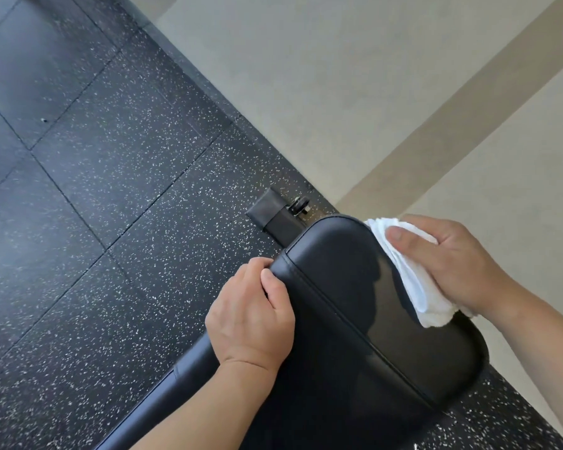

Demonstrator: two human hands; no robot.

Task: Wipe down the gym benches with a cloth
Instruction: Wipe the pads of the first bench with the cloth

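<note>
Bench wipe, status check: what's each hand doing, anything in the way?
Left hand grips bench pad edge. Right hand holds cloth against pad's far side. Nothing in the way.

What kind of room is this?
Probably a gym: speckled black rubber floor tiles, a padded black bench on a metal frame foot, and a white cloth wiping it.
</note>
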